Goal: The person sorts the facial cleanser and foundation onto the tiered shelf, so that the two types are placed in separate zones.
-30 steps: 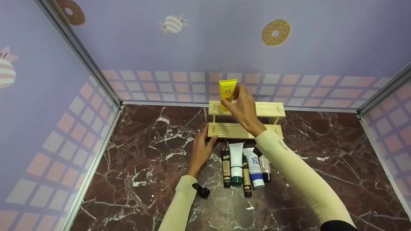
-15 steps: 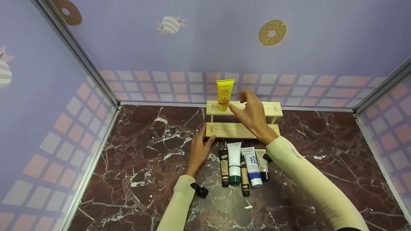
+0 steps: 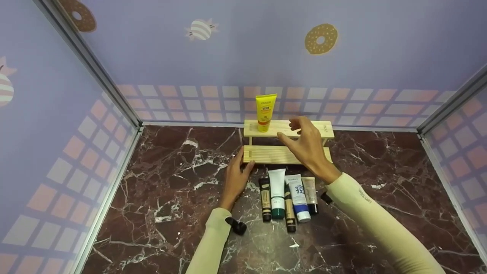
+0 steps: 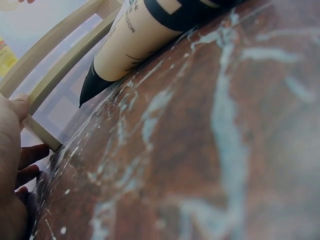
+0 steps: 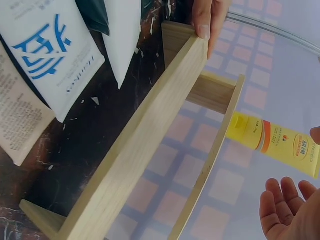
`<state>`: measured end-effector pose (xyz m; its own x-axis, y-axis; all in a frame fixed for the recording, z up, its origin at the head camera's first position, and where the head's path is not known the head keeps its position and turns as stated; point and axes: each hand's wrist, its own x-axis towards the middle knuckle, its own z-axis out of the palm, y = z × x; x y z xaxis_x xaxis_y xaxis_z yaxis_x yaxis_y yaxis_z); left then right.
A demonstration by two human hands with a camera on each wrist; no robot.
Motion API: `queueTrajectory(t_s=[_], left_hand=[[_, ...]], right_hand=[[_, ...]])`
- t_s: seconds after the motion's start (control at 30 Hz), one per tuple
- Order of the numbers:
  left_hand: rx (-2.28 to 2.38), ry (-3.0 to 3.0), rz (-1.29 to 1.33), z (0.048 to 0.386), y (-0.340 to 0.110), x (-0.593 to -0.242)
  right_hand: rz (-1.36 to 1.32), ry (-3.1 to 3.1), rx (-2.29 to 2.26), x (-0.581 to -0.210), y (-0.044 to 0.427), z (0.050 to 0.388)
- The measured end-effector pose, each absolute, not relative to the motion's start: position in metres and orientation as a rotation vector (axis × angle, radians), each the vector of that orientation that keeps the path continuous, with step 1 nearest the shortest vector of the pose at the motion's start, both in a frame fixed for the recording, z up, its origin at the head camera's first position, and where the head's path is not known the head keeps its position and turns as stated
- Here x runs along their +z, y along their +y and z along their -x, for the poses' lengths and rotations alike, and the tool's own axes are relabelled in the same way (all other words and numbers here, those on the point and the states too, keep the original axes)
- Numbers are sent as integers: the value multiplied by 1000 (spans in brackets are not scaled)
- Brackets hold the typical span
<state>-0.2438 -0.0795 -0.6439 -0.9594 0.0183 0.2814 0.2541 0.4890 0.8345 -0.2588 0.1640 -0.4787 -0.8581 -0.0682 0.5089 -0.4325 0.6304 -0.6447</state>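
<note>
A yellow squeeze tube (image 3: 265, 112) stands upright on its cap at the left of the upper step of a two-step wooden rack (image 3: 287, 154). My right hand (image 3: 307, 144) is right of the tube and apart from it, fingers loosely bent, holding nothing. In the right wrist view the right hand's fingers (image 5: 282, 205) show beside the tube. My left hand (image 3: 236, 179) grips the left end of the lower step between thumb and fingers. In the left wrist view, the left thumb (image 4: 19, 107) lies against the wood.
In front of the rack several tubes lie side by side: a black-and-gold tube (image 3: 265, 199), a white tube with green cap (image 3: 277, 194), another black-and-gold tube (image 3: 290, 209), a white-and-blue tube (image 3: 298, 196) and a beige tube (image 3: 310, 194). A patterned wall (image 3: 228, 57) stands behind.
My right hand has let go of the yellow tube and drawn back to the right and toward me. The tube stays standing on the upper step. My left hand keeps its hold.
</note>
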Motion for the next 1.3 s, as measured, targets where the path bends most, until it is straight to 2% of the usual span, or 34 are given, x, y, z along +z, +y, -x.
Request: queueTrajectory(t_s=[0.83,1.3], left_hand=[[-1510,-2451,283,244,-81,-645],[-1516,-2460,297,244,-81,-644]], right_hand=[[-414,-2458,1134,-501,198,210],[-283,-2580,1257,-526,223,189]])
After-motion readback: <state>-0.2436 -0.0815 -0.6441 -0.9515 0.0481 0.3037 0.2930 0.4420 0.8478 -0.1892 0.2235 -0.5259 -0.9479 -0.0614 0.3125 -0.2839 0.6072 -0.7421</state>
